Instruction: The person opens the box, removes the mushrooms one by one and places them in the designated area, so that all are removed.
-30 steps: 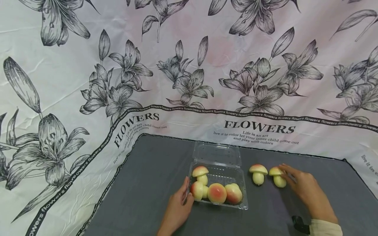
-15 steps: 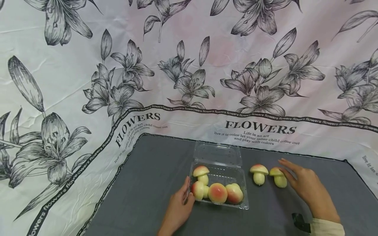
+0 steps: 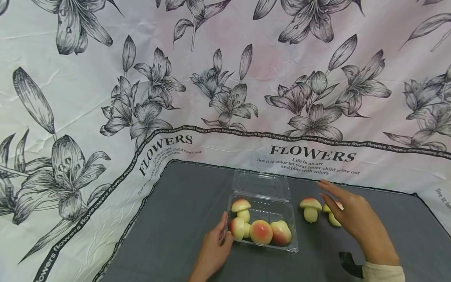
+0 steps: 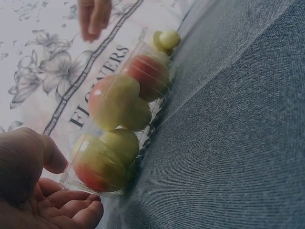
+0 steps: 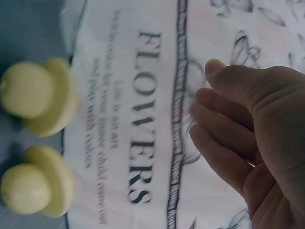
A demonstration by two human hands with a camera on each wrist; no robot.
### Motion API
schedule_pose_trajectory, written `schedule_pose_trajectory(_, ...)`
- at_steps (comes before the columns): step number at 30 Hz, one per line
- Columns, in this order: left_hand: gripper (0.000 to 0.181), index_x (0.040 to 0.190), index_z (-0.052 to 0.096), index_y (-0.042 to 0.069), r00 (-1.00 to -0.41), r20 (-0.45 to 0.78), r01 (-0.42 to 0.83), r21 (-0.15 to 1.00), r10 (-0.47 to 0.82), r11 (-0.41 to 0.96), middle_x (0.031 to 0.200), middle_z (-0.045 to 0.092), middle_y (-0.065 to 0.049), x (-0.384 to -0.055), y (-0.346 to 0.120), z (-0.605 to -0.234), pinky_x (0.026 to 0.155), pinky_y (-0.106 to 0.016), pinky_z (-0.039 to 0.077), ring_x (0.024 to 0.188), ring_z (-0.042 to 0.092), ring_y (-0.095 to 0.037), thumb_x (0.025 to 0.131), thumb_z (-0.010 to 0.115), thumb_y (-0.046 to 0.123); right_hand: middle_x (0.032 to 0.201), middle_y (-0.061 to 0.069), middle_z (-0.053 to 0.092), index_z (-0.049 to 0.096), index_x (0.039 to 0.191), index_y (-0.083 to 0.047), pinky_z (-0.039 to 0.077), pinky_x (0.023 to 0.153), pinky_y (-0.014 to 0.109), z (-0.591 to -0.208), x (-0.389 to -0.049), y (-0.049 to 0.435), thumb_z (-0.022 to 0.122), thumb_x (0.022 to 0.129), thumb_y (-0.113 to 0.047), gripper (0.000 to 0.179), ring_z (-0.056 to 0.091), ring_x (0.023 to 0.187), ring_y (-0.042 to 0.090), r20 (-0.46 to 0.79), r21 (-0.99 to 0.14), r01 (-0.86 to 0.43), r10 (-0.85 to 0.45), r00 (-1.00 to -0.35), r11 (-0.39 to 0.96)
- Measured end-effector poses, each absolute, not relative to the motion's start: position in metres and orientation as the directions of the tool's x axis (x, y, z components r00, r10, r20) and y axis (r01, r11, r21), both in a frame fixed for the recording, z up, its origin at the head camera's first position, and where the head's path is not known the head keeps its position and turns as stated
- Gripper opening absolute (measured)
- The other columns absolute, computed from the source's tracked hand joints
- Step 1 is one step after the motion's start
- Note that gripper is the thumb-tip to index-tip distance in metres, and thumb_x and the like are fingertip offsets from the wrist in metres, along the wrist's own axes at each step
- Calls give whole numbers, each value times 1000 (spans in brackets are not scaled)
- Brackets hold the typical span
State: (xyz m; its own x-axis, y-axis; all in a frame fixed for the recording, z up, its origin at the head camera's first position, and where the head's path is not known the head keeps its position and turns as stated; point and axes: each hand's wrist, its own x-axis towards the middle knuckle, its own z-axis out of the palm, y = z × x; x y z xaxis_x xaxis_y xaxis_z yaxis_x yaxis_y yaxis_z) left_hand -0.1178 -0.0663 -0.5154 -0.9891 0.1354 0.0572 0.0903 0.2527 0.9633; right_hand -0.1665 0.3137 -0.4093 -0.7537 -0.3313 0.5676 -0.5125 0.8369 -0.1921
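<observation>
Thumb and fingers of the left hand [image 3: 213, 246] pinch the left side of a clear box [image 3: 270, 211]; the right hand [image 3: 359, 221], fingers loosely extended and holding nothing, partly hides one of two mushrooms [image 3: 311, 211] right of it. Four more mushrooms [image 3: 261, 232] sit inside, the open lid [image 3: 260, 186] toward the back edge of the bench [image 3: 162, 223].

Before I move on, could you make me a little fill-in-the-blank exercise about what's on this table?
1. Inside the clear container lie exactly ____ items.
2. While the left hand grips that container, the right hand holds ____.
3. Outside the container, the mushrooms number ____.
4. The largest printed word on the floral cloth is ____.

Missing words: four; nothing; two; FLOWERS.
</observation>
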Motion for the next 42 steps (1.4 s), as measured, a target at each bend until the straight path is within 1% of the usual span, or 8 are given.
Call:
schedule_pose_trajectory(5,66,165,30,2,-989,59,93,961,136,260,161,45,-20,-117,-66,-516,114,-47,48,147,46,-35,106,55,16,146,12,65,63,149,-12,49,51,26,-397,-160,299,82,87,2,67,70,62,15,617,-160,-564,-363,-698,810)
schedule_pose_trajectory(13,66,165,30,3,-990,43,78,959,133,274,162,44,-19,-118,-65,-515,114,-47,48,148,46,-33,106,55,17,155,4,58,60,152,-15,60,78,37,-380,-148,268,78,96,-9,60,74,109,32,640,-147,-610,-395,-659,779)
schedule_pose_trajectory(16,66,165,29,3,-990,47,82,959,132,272,162,44,-19,-118,-65,-515,115,-46,47,148,45,-33,106,54,16,156,5,57,57,155,-17,59,69,27,-381,-149,256,82,91,-5,70,78,98,26,633,-156,-628,-411,-656,763)
schedule_pose_trajectory(19,65,165,30,2,-990,50,83,960,128,266,162,44,-20,-119,-65,-516,115,-46,46,149,44,-32,106,54,15,155,8,57,56,156,-17,48,53,17,-385,-152,245,85,85,0,78,71,67,12,618,-168,-644,-429,-659,747)
schedule_pose_trajectory(26,65,165,31,2,-992,48,79,960,120,270,162,45,-19,-119,-65,-517,115,-44,46,149,44,-30,106,55,15,158,8,55,56,155,-13,59,59,27,-398,-162,218,83,89,-5,71,74,70,10,575,-233,-656,-443,-688,718)
schedule_pose_trajectory(34,64,165,32,3,-993,35,65,961,116,269,163,44,-16,-118,-63,-517,116,-43,46,150,44,-29,106,55,17,158,10,55,57,154,-11,56,60,27,-418,-172,191,78,96,-15,62,75,77,13,471,-278,-649,-488,-735,708)
schedule_pose_trajectory(39,64,165,31,4,-993,29,61,959,119,277,163,44,-16,-117,-63,-516,116,-44,47,150,44,-29,107,54,18,159,10,53,56,155,-12,52,59,24,-430,-178,179,76,98,-18,60,55,55,-5,406,-335,-643,-511,-758,688)
schedule_pose_trajectory(42,64,165,31,4,-993,27,60,957,117,285,165,42,-14,-117,-63,-516,116,-44,47,150,43,-29,107,53,19,160,9,52,55,156,-13,51,56,23,-437,-182,172,75,99,-19,60,44,47,-5,360,-355,-631,-522,-773,690)
